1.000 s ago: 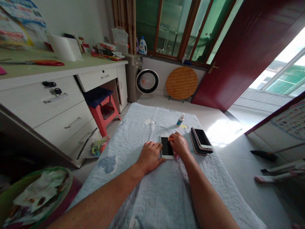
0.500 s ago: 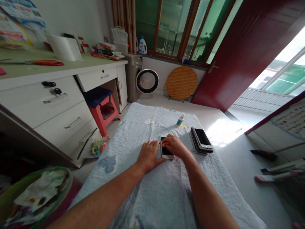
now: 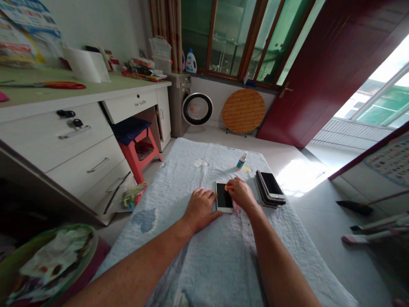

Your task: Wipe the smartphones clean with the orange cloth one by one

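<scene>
A white phone with a dark screen lies flat on a pale blue quilt. My left hand rests on the quilt against the phone's left edge, fingers curled onto it, holding it still. My right hand is closed in a pinch on a small orange piece, pressed to the upper right part of the screen. Something pink peeks out under my right wrist.
A stack of phones lies just right of my right hand. A small bottle and a white scrap lie farther back on the quilt. A desk with drawers, a red stool and a bin stand at the left.
My right hand slid left across the screen with the orange piece, then came back to the screen's upper right. My left hand stayed at the phone's left edge.
</scene>
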Demonstrator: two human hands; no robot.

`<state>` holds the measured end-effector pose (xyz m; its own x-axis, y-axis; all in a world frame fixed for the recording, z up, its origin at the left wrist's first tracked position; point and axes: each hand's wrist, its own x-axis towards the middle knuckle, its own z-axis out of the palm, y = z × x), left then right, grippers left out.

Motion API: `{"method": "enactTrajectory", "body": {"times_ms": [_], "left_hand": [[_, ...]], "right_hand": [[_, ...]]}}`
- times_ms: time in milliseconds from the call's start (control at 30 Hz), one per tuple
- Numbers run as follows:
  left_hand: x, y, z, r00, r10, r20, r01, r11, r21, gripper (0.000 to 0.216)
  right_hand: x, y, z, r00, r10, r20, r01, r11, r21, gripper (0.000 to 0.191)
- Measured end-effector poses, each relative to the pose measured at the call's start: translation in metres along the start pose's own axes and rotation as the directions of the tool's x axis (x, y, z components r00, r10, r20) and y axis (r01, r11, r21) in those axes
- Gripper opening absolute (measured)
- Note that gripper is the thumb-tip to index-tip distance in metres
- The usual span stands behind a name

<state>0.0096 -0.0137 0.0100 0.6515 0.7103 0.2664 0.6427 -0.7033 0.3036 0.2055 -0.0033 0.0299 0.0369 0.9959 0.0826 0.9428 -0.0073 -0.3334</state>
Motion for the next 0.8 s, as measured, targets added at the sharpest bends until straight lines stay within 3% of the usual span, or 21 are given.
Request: {"method": "enactTrajectory", "body": {"times_ms": [133,233,400,567,667,800], "left_hand": [[0.001,0.0,0.001,1.0,0.011,-0.003,-0.011,1.0,-0.002,0.049],[0.001,0.0,0.001,1.0,0.02,-0.001,-0.02,1.0,-0.014,0.048],[0.001,0.0,0.002,1.0,0.015,-0.004,-0.015,0.999,-0.034,0.049],[0.001,-0.001,0.008,0.997,-0.08,-0.019,0.079,0.996,-0.041,0.06],[0.001,-0.003,0.01,0.996,-0.092,-0.02,0.091,0.995,-0.051,0.069],[0.0,-0.005,0.01,0.999,-0.049,-0.019,0.048,0.997,-0.062,0.059]], "right_hand": [[-0.002,-0.003,0.002,0.993,0.105,-0.048,-0.108,0.991,-0.078,0.021],[-0.003,-0.011,0.008,0.993,0.102,-0.062,-0.106,0.992,-0.072,0.02],[-0.002,-0.019,0.016,0.995,-0.096,-0.014,0.096,0.994,0.045,0.021],[-0.002,-0.014,0.011,0.963,-0.261,0.069,0.245,0.953,0.178,0.023],[-0.005,-0.013,0.001,0.929,-0.327,0.176,0.279,0.928,0.248,0.022],[-0.011,-0.015,-0.012,0.839,-0.405,0.364,0.272,0.891,0.363,0.019]]}}
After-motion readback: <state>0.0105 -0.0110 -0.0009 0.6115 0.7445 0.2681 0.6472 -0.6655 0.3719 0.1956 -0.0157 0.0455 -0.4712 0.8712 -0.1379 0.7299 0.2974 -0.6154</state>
